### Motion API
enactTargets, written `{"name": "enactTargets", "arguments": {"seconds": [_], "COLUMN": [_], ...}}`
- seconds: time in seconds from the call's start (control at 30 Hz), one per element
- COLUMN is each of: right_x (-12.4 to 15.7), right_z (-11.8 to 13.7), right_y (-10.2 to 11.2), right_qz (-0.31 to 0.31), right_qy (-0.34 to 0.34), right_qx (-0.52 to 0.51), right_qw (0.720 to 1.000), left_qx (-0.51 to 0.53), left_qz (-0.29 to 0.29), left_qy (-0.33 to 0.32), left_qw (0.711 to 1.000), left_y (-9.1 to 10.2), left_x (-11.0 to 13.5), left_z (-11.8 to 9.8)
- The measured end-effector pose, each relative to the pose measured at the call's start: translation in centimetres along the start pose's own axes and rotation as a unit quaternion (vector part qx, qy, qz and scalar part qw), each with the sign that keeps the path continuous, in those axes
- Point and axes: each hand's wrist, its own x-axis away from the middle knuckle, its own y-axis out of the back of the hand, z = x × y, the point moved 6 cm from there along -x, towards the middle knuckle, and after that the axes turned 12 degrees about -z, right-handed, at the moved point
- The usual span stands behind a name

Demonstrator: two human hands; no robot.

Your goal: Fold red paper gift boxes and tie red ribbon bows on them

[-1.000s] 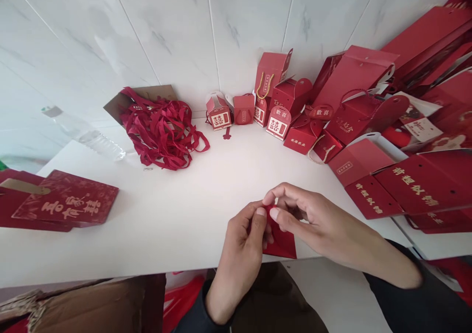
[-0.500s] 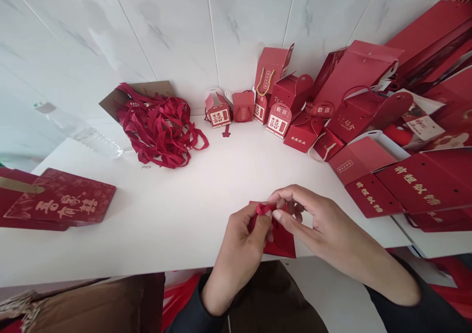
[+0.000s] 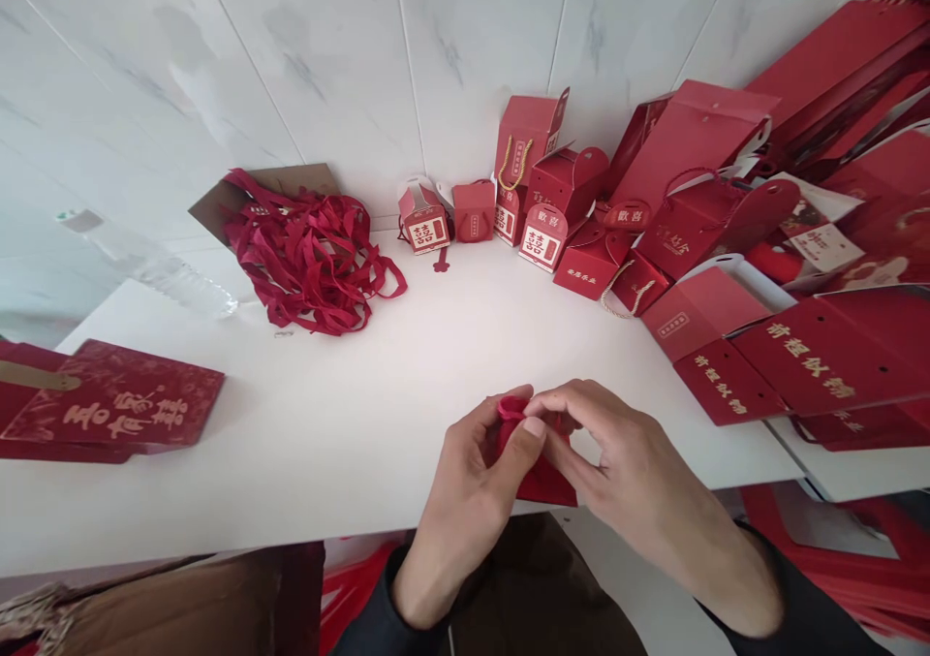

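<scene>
At the table's front edge a small red paper box or bag [image 3: 550,486] lies partly hidden beneath my hands. A red ribbon [image 3: 511,405] makes a small loop above it. My left hand [image 3: 469,472] is closed, with thumb and fingers pinching the ribbon near the loop. From the other side my right hand [image 3: 617,457] comes in, its thumb and forefinger pinched together at the ribbon beside the left thumb. The exact spot where the right fingertips grip is partly covered.
A tangled heap of red ribbon [image 3: 312,259] spills from a cardboard box [image 3: 207,212] by the wall. Several red gift boxes [image 3: 581,259] stand at the back and right. A red printed bag [image 3: 145,394] lies at left, near a clear plastic bottle [image 3: 189,283].
My right hand has moved slightly left and its fingers have closed in at the ribbon. The ribbon now stands as a rounder loop above my left thumb. The view has shifted slightly.
</scene>
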Motion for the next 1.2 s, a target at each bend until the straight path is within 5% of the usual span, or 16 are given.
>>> {"name": "enactTargets", "arguments": {"seconds": [0.27,0.57,0.83,1.2], "right_x": [0.0,-0.1,0.2,0.3], "right_z": [-1.3,-1.6,-0.6,-1.3], "right_y": [-0.1,-0.7,-0.4,-0.8], "right_qz": [0.042,0.070,0.041,0.033], "right_qy": [-0.132,-0.152,-0.066,-0.034], "right_qx": [-0.071,-0.099,-0.030,-0.009], "right_qw": [0.988,0.981,0.997,0.999], "left_qx": [-0.026,0.018,0.004,0.050], "left_qz": [-0.021,-0.036,-0.055,-0.065], "left_qy": [0.008,0.023,0.018,0.045], "left_qw": [0.999,0.999,0.998,0.996], "left_y": [0.7,0.8,0.8,0.9], "left_x": [-0.4,-0.3,-0.3,-0.5], "left_z": [1.0,1.0,0.9,1.3]}}
